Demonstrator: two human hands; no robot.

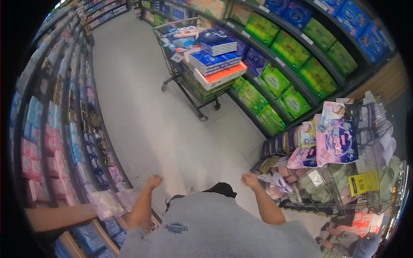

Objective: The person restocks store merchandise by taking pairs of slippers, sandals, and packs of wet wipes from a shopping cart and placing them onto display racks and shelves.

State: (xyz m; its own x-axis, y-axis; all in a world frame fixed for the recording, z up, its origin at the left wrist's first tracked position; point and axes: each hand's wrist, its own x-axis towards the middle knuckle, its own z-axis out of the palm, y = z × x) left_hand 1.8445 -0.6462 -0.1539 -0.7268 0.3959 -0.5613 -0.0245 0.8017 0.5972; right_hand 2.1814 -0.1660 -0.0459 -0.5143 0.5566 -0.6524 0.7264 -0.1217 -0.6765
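Note:
In the head view, my left hand (153,181) hangs beside my body with its fingers curled in. It is nearest to the left shelf, where pale plastic-wrapped packs (105,204) stick out at the edge. My right hand (249,180) is also loosely closed, off to my other side. Close to it is a wire display rack (335,189) with several slippers (279,182) and purple-and-pink bags (337,139). Nothing shows in either hand, and neither touches any goods.
Ahead stands a shopping cart (193,92) loaded with blue boxes (214,60) and an orange-and-white pack (221,75). Green packs (290,48) fill the right shelving. Pink packs (31,155) line the left. A yellow price sign (363,183) hangs at right; another person (348,243) is lower right.

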